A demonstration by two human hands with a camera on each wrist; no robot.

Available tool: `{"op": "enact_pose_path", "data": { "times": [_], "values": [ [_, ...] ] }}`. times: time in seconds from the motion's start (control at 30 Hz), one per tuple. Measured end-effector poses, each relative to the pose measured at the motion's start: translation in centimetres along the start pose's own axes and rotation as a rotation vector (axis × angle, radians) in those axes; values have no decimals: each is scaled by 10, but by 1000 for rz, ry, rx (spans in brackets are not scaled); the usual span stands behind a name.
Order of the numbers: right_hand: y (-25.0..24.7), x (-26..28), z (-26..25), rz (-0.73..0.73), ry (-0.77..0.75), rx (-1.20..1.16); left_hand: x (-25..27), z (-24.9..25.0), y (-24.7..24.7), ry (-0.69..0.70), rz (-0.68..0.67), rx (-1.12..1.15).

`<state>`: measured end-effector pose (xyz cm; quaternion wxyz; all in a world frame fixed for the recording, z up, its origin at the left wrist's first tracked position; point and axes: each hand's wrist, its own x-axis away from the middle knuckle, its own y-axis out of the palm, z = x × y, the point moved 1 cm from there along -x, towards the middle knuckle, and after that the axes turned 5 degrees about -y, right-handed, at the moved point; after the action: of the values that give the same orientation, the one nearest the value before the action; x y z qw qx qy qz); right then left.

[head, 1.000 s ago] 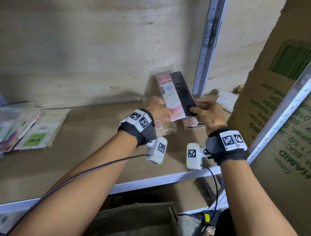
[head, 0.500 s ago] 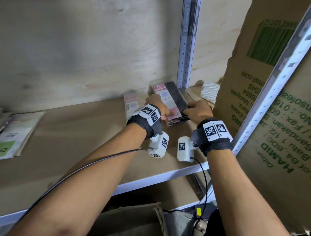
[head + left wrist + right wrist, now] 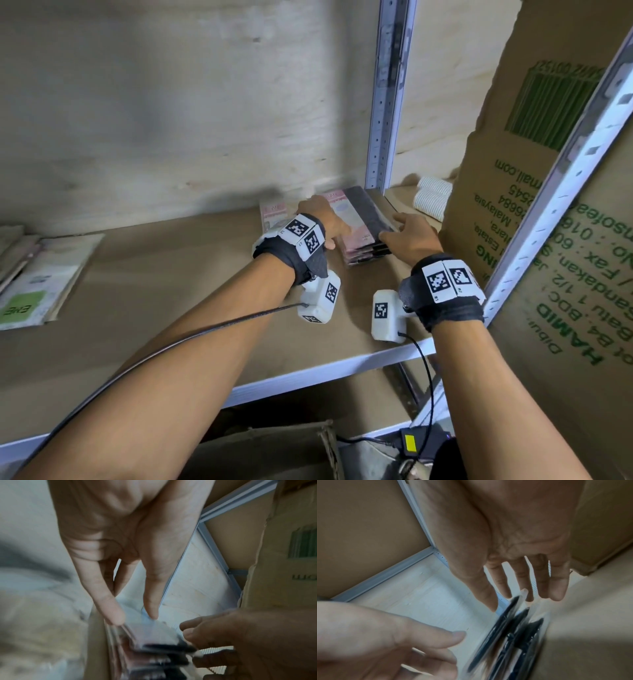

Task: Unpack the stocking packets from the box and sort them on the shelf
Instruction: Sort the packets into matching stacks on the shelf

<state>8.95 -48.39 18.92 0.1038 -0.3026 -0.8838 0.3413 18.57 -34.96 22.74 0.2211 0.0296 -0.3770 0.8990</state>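
A stack of pink-and-black stocking packets lies flat on the wooden shelf, close to the grey upright post. My left hand touches the stack's left edge with straight fingers. My right hand sits at the stack's right edge, its fingers straight beside the packets. In the left wrist view the stack is blurred under my fingertips. Neither hand grips a packet. A second pink packet pile lies just left of the stack, partly hidden by my left wrist.
Green-labelled packets lie at the shelf's far left. Large printed cardboard cartons fill the right side behind a slanted metal post. White ribbed rolls sit behind the upright post. A cardboard box stands below the shelf.
The packet that both hands held tilted up has come down flat onto the stack. Both hands' fingers have straightened and now lie at the stack's sides.
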Motion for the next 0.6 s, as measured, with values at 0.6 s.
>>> {"op": "enact_pose_path", "data": {
  "times": [0.6],
  "values": [
    [125,101,-156,-491,-360,-532,92,-236,-202,-44,524,385]
  ]
}}
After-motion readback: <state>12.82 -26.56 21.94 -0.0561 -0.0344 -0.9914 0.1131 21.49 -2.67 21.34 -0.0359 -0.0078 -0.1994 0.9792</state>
